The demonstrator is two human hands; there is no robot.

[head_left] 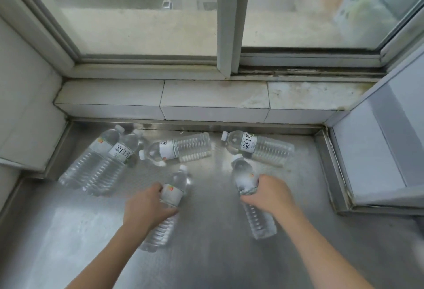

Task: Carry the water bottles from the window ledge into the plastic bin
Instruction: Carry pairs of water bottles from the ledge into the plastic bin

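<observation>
Left hand (146, 206) and right hand (268, 191), fingers curled round one water bottle each (169, 197) (246, 181) (four others (181, 147) lying beyond) on the steel ledge (218, 254).

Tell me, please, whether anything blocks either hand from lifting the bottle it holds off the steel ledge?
Nothing visible does. The left hand grips one bottle and the right hand another, both clear of the four loose bottles. The bin is out of view.

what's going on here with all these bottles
A person is picking up water bottles from a steel ledge under a window. The left hand grips one bottle and the right hand grips another. Four more bottles lie on their sides nearer the window. No bin is in view.
</observation>
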